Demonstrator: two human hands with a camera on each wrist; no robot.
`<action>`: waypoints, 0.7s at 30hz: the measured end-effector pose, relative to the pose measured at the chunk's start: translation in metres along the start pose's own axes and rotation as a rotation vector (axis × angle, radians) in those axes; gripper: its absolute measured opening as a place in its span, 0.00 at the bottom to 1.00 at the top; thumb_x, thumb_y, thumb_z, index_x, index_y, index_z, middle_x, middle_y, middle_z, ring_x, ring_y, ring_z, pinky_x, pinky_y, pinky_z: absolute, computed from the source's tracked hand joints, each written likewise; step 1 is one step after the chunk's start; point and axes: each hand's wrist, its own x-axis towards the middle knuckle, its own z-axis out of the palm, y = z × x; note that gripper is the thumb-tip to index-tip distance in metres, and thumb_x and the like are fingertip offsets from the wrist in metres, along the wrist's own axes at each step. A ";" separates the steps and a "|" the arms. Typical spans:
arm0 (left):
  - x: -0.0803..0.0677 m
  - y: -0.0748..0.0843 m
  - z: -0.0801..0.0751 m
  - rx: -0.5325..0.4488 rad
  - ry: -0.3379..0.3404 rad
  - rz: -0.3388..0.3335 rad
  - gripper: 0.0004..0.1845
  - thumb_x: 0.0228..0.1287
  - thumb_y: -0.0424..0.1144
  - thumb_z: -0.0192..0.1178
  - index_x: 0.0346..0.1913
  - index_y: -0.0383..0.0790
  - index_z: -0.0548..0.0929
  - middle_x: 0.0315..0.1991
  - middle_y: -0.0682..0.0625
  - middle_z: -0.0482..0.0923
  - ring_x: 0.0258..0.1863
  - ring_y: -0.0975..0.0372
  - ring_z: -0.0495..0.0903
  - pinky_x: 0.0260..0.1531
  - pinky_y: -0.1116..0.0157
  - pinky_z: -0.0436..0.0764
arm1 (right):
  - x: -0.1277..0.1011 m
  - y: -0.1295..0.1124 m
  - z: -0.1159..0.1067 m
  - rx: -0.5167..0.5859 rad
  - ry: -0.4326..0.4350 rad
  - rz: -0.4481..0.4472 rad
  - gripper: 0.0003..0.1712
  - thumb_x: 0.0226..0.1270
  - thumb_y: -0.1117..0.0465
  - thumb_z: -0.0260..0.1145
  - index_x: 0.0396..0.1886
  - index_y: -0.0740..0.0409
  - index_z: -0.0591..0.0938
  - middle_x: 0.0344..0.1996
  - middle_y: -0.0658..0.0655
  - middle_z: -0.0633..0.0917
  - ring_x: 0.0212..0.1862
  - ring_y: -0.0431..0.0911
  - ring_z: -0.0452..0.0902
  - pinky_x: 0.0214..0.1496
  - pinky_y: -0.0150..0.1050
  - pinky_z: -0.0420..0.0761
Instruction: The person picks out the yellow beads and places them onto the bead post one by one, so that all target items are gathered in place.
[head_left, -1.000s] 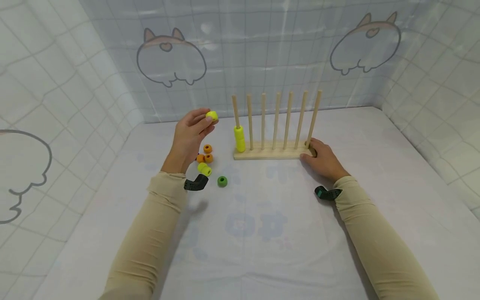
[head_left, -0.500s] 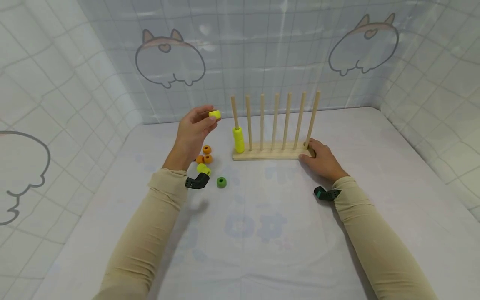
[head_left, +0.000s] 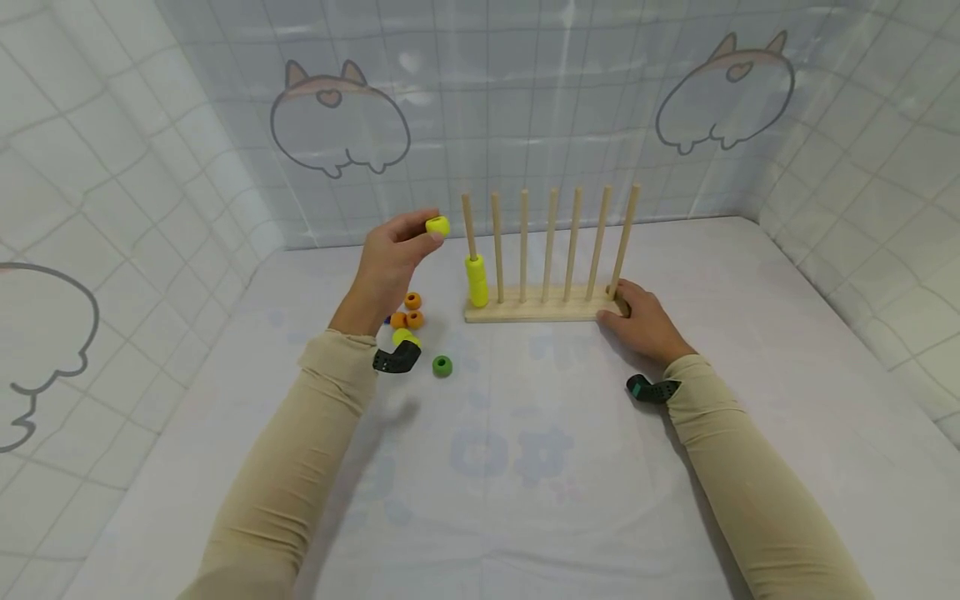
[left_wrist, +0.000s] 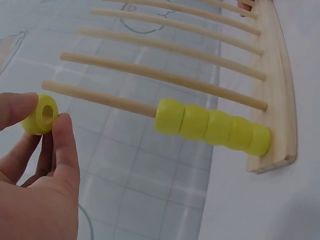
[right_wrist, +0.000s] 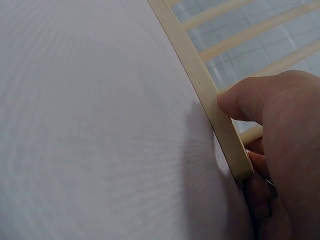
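- A yellow bead point(head_left: 438, 225) point(left_wrist: 41, 114) is pinched between the thumb and fingertips of the left hand point(head_left: 392, 258) point(left_wrist: 37, 185), raised above the table and just left of the top of the leftmost peg point(head_left: 469, 218) point(left_wrist: 97, 95); the bead's hole is seen turned towards the peg tip in the left wrist view, and bead and peg are not touching.
- On the leftmost peg, a stack of yellow beads point(head_left: 476, 281) point(left_wrist: 212, 127) is threaded and rests against the wooden base point(head_left: 540, 310) point(left_wrist: 280, 90) of the rack.
- Seven upright pegs are carried by that base; the other six pegs point(head_left: 551, 242) are bare.
- The right end of the base is gripped by the right hand point(head_left: 643, 321) point(right_wrist: 272, 150), with the thumb laid on the front edge and the fingers curled behind the end, as shown by the right wrist view.
- Below the left hand, loose beads are scattered on the white cloth point(head_left: 525, 433): three orange beads point(head_left: 408, 312), a yellow one point(head_left: 405, 337) partly hidden by the wrist strap, and a green bead point(head_left: 442, 365) lying apart nearer the viewer.
- Both forearms are covered by beige sleeves point(head_left: 300, 467).
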 end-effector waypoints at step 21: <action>0.017 0.023 0.017 -0.052 0.018 0.095 0.21 0.66 0.29 0.65 0.62 0.37 0.80 0.58 0.45 0.77 0.56 0.55 0.76 0.60 0.66 0.76 | -0.002 -0.004 -0.001 0.006 -0.005 0.020 0.30 0.74 0.55 0.61 0.70 0.64 0.70 0.69 0.66 0.69 0.69 0.62 0.62 0.70 0.59 0.63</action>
